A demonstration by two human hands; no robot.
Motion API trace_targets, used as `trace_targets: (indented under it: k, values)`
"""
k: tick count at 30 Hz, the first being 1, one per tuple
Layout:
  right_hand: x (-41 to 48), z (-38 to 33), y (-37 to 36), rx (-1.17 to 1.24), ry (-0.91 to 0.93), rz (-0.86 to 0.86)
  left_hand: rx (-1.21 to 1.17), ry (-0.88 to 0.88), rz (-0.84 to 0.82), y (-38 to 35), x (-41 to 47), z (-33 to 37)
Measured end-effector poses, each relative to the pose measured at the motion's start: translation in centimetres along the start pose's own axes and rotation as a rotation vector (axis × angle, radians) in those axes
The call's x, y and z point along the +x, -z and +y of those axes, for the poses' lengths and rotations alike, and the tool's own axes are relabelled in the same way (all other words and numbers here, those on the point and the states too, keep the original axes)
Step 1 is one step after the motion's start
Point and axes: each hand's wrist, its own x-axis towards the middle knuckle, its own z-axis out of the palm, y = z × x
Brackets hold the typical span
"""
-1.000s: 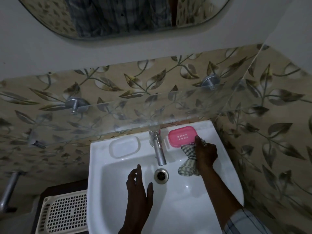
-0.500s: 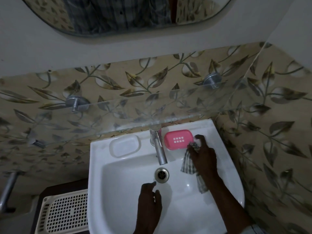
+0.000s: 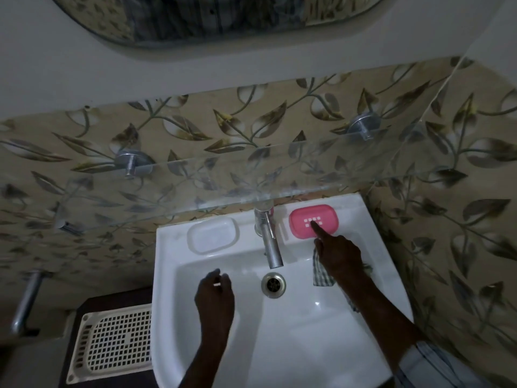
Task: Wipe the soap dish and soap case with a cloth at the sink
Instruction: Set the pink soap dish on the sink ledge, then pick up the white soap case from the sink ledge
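Right hand (image 3: 338,253) is reaching to the far right ledge of the white ceramic sink (image 3: 179,317). Its index finger is extending straight and the tip is touching the top of the pink oval plastic soap case (image 3: 300,219), just beside the small grid of pale holes at its centre. The other fingers are curling in and gripping the green-and-white checked cloth (image 3: 321,275). The cloth is hanging from under the palm into the right side of the basin, with more of it trailing under the forearm.

Left hand (image 3: 215,292) is hovering over the basin, left of the steel drain (image 3: 273,285), apart from it. Its fingers are curling loosely, and nothing is showing in its grasp.

The pink soap case is sitting flat on the ledge, right of the chrome tap (image 3: 268,242). The white oval plastic soap dish (image 3: 213,235) is lying on the far left ledge, left of the tap, with neither hand touching it.

A clear glass shelf (image 3: 251,177) on two metal brackets is running across the leaf-patterned wall tiles (image 3: 195,127) above the sink. A cream perforated plastic tray (image 3: 117,337) is resting on a dark surface left of the sink. The lower edge of a mirror (image 3: 223,21) is showing at the top.
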Motion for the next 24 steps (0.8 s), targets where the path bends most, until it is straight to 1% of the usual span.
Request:
trace_targets:
  k: [4, 7, 8, 10, 12, 13, 15, 17, 19, 20, 22, 24]
  values:
    - [0.0, -0.7, 0.0, 0.007, -0.014, -0.034, 0.0, 0.067, 0.176, 2.1, 5.1, 0.9]
    - [-0.3, -0.9, 0.8, 0.061, -0.022, -0.04, -0.02, 0.14, 0.216, 2.6, 7.9, 1.8]
    - [-0.6, -0.8, 1.1, 0.11, -0.035, -0.024, -0.043, 0.164, 0.222, 2.7, 8.5, 1.9]
    - [-1.4, -0.5, 2.0, 0.308, -0.119, -0.005, -0.083, 0.198, 0.217, 2.6, 9.2, 2.1]
    - [-2.3, -0.4, 2.8, 0.462, -0.2, -0.021, -0.075, 0.179, 0.173, 2.7, 9.4, 2.4]
    - [-2.7, -0.5, 3.0, 0.494, -0.216, -0.036, -0.05, 0.16, 0.146, 2.6, 9.5, 2.6]
    - [-3.6, -0.6, 3.1, 0.518, -0.183, -0.041, -0.029, 0.162, 0.113, 2.6, 9.7, 2.7]
    - [-4.3, -0.7, 3.0, 0.514, -0.14, -0.034, -0.056, 0.197, 0.083, 2.7, 9.8, 2.9]
    - [-4.8, -0.8, 2.9, 0.478, -0.109, -0.011, -0.078, 0.19, 0.075, 3.0, 9.7, 3.1]
    - [-5.0, -0.9, 2.8, 0.43, -0.098, -0.004, -0.081, 0.173, 0.081, 3.1, 9.6, 3.0]
    - [-4.8, -1.1, 2.5, 0.28, -0.088, -0.045, -0.113, 0.153, 0.093, 3.6, 9.3, 2.7]
    - [-4.0, -1.3, 2.0, 0.183, -0.096, -0.09, -0.171, 0.174, 0.094, 4.5, 8.8, 1.9]
